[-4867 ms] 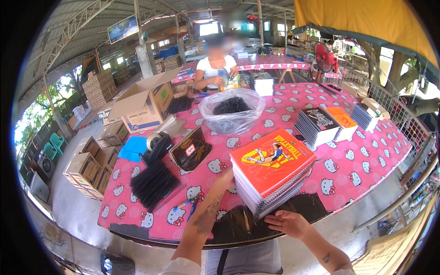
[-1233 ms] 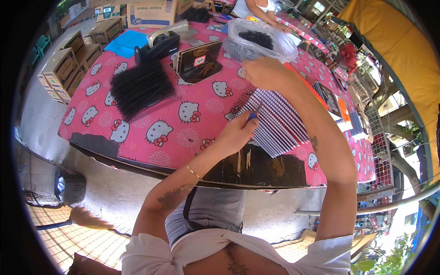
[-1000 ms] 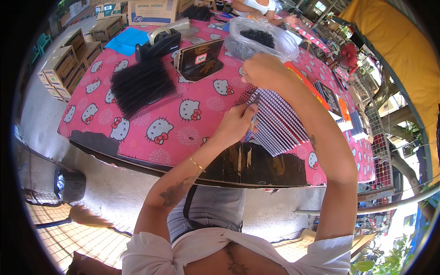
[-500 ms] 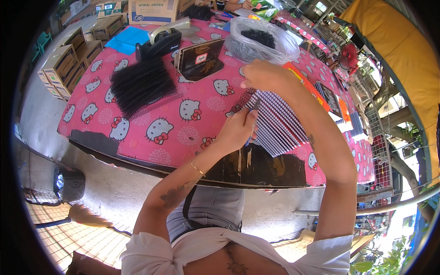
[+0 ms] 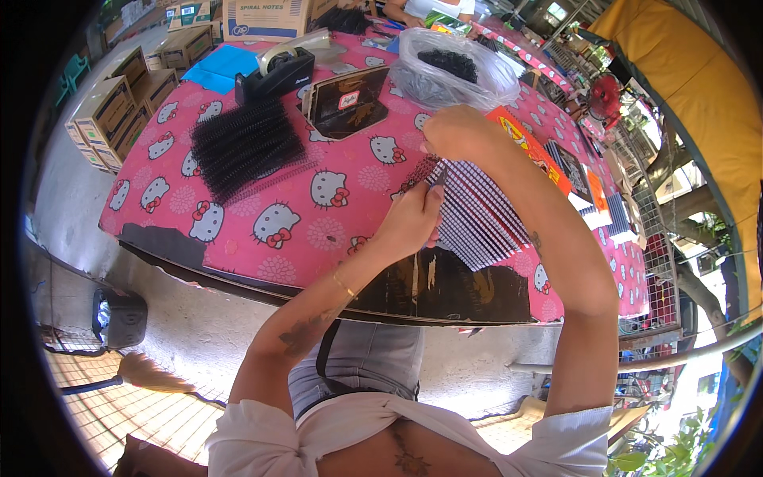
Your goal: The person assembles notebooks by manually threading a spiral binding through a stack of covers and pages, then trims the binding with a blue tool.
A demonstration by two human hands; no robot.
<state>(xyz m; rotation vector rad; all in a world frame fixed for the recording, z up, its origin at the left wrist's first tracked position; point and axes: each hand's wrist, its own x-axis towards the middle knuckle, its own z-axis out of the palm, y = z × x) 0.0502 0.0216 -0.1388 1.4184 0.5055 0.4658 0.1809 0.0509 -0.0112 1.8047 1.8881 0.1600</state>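
Note:
A stack of notebooks lies fanned at the table's near right, its white spines with dark spiral coils facing up. My left hand is closed round a pair of pliers; their grey metal tip points at the far left edge of the stack, and the grip is mostly hidden in my palm. Dark coil ends stick out there, beside my left fingers. Over the stack's far corner my right hand is bent and closed; its fingertips are turned away, so what they pinch cannot be made out.
On the pink patterned table lie a pile of black spiral coils, a tape dispenser, a dark board and a plastic bag of coils. Orange-covered notebooks flank my right forearm. Another person sits across.
My left hand has shifted slightly left with the pliers, and their blue grip no longer shows. The right hand has turned a little. Across the table, the other person has moved.

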